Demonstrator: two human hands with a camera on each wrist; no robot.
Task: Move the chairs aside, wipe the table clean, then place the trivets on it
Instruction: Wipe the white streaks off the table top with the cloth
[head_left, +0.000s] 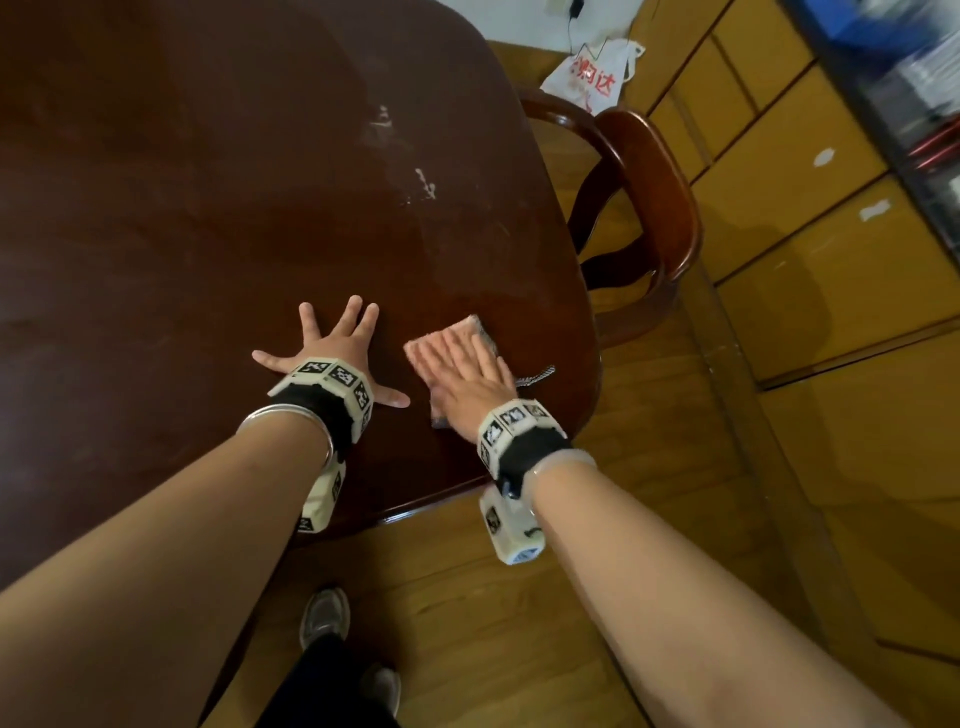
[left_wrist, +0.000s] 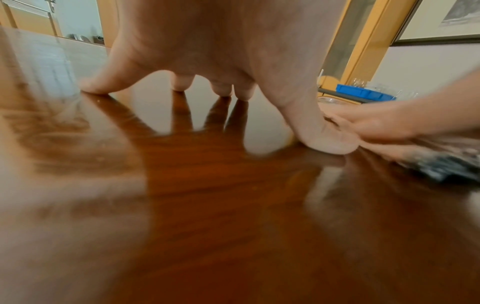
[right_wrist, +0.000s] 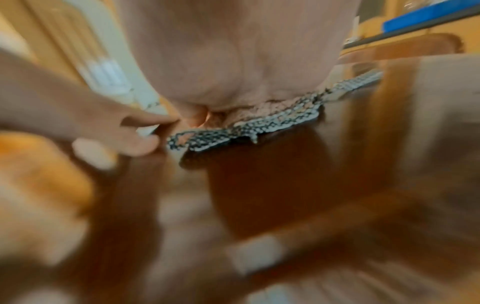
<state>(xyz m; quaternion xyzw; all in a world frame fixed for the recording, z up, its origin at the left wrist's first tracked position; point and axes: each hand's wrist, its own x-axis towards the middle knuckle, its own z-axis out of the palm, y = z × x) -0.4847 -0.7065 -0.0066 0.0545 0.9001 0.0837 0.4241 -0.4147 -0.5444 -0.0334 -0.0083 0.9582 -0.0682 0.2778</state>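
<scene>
**Two hands on the dark table, one on a cloth**

A big dark brown table (head_left: 182, 208) fills the upper left and the middle of the head view. Its top is shiny. There are pale smears (head_left: 415, 176) on it, up and to the right of the middle.

The left hand (head_left: 332, 353) is flat on the table, just left of the middle of the head view. Its fingers are spread wide and straight. It holds nothing. In the left wrist view the fingertips (left_wrist: 91, 87) press on the wood, and you can see them mirrored in the shine.

The right hand (head_left: 467, 374) is just to the right of the left hand. It lies flat on a pink cloth (head_left: 447, 343). The fingers are straight and close together, and they press the cloth down on the table. The cloth is near the right edge of the table. It has a black and white speckled side (right_wrist: 246, 127) that peeks out under the palm in the right wrist view. That view is very blurry.

The left thumb and the cloth are close, but I cannot tell if they touch.

A dark wood chair (head_left: 644, 218) stands at the right side of the table, in the upper right part of the head view. It is tucked close to the table edge.

A white bag with red writing (head_left: 587, 78) is at the top, past the chair. The floor (head_left: 675, 467) is yellow wood. A shoe (head_left: 324, 618) shows at the bottom, under the arms.
</scene>
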